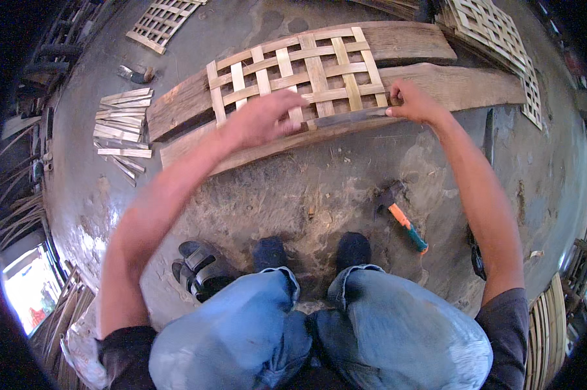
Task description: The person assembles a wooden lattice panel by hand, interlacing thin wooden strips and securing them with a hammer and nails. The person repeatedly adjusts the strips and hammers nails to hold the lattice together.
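A panel of woven pale flat strips (298,83) lies in an open lattice across two thick wooden planks (459,83). Along its near edge runs a flat greyish strip (352,119). My right hand (415,104) is closed at that strip's right end, thumb and fingers pinching it. Over the panel's near left part is my left hand (265,120), slightly blurred, its fingers bent but apart. It covers some of the weave and the left part of the near edge. Nothing shows in its grasp.
Loose pale strips (123,123) lie left of the planks, near a small tool (136,74). A hammer (402,218) with an orange and green handle rests on the floor before me. Sandals (205,268) are beside my feet. Woven panels (491,39) are stacked far right; another panel (165,23) lies far left.
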A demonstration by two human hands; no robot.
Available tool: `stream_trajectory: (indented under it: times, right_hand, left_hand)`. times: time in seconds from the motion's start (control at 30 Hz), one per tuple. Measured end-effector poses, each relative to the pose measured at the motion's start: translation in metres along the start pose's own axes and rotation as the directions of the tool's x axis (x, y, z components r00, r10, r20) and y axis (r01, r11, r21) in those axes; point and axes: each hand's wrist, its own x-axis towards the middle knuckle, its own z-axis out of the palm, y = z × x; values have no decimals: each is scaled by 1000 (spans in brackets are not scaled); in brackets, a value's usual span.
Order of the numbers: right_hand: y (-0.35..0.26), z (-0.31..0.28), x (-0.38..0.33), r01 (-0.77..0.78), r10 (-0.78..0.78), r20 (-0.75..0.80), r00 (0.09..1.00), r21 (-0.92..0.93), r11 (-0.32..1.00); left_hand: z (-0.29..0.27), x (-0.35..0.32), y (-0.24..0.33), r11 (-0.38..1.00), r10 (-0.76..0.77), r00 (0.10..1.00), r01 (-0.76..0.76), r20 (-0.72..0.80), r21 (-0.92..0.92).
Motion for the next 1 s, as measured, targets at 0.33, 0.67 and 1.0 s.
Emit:
stream_trajectory:
  times: [0.33,0.67,1.0]
  right_hand:
    - [-15,-9,13,-159,174,66,983,-189,969]
    - [-16,-12,5,-141,147,53,988,-102,985]
    - [-11,-16,4,-90,92,91,992,-25,996]
  left_hand:
    - [-18,115,37,952,301,947,-305,108,22]
    - [14,155,28,930,352,903,-367,248,16]
    - [15,151,27,927,353,914,-370,203,57]
